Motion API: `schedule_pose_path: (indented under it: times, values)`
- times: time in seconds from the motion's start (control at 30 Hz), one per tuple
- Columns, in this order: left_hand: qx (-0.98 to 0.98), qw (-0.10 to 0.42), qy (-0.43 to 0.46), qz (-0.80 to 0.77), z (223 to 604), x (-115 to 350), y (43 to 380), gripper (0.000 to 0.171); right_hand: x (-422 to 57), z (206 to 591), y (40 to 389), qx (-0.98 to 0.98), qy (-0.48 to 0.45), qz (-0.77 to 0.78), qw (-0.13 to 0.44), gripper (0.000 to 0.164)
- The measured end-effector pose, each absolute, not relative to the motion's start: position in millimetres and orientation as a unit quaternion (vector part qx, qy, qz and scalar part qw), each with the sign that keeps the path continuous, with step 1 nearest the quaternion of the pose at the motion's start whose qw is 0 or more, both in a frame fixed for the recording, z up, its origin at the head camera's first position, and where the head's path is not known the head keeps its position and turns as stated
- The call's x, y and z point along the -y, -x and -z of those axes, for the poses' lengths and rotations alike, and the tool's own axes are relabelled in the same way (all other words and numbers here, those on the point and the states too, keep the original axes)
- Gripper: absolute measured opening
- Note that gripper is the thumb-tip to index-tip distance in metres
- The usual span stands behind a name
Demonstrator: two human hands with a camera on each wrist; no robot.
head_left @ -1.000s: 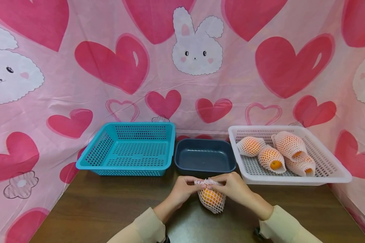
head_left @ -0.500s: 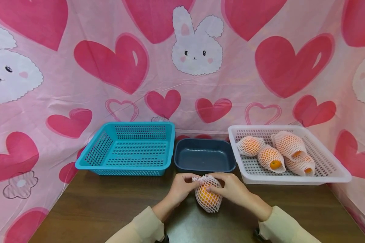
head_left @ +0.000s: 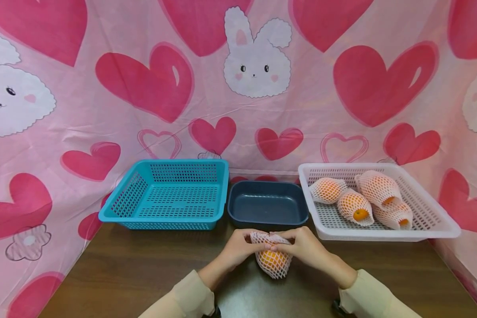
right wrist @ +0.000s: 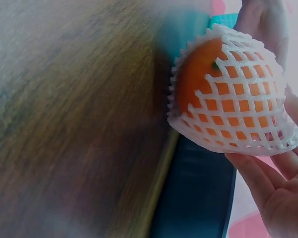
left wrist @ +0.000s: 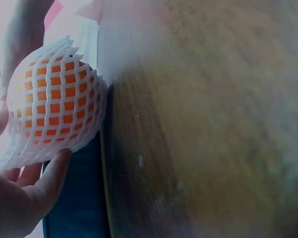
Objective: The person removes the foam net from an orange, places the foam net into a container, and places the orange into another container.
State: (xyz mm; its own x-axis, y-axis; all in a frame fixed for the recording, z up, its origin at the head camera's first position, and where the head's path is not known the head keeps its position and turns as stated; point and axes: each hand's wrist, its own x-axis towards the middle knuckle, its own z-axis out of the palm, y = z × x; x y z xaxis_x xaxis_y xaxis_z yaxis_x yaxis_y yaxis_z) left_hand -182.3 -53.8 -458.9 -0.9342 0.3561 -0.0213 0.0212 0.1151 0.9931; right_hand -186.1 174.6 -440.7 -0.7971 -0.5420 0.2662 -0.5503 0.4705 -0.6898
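An orange [right wrist: 196, 74] in a white foam net sleeve [left wrist: 69, 119] is held between both hands over the front middle of the table. My left hand [head_left: 237, 248] pinches the sleeve's far left side, thumb toward me. From the right, my right hand [head_left: 304, 245] grips the sleeve's far end, its thumb tip close to the left thumb. In the right wrist view the sleeve's mouth is open and bare orange peel with the green stem spot shows there. The net's other end is gathered by the fingers, some of which are hidden behind it.
Behind the hands stands a dark blue tray [head_left: 268, 211]. A teal perforated basket [head_left: 163, 219] is left of it. On the right, a white perforated basket [head_left: 381, 235] holds several net-wrapped oranges [head_left: 353, 205]. A pink heart-and-rabbit cloth [head_left: 210, 88] hangs behind the table [head_left: 143, 265].
The orange has shifted slightly left. The right thumb, lower on the fruit half a second ago, is back up beside the left thumb, and the net is spread wider at the left.
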Motion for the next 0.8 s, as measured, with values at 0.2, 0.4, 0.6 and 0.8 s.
schedule_pose_path:
  times: [0.2, 0.4, 0.6, 0.8]
  values:
    - [-0.734, 0.11, -0.147, -0.654, 456.8, 53.5, 181.0, 0.018, -172.8, 438.1, 184.1, 0.853, -0.307, -0.421, 0.009, 0.022]
    - [-0.747, 0.072, -0.161, -0.641, 455.5, 52.4, 179.8, 0.012, -168.8, 436.3, 181.4, 0.851, -0.312, -0.418, 0.059, 0.015]
    - [-0.759, 0.052, -0.158, -0.63, 455.1, 52.3, 178.9, 0.01, -167.5, 437.6, 179.1, 0.848, -0.317, -0.413, 0.101, 0.014]
    - [-0.758, 0.034, -0.166, -0.629, 457.0, 53.2, 181.3, 0.011, -165.4, 442.1, 179.3, 0.839, -0.325, -0.421, 0.114, 0.015]
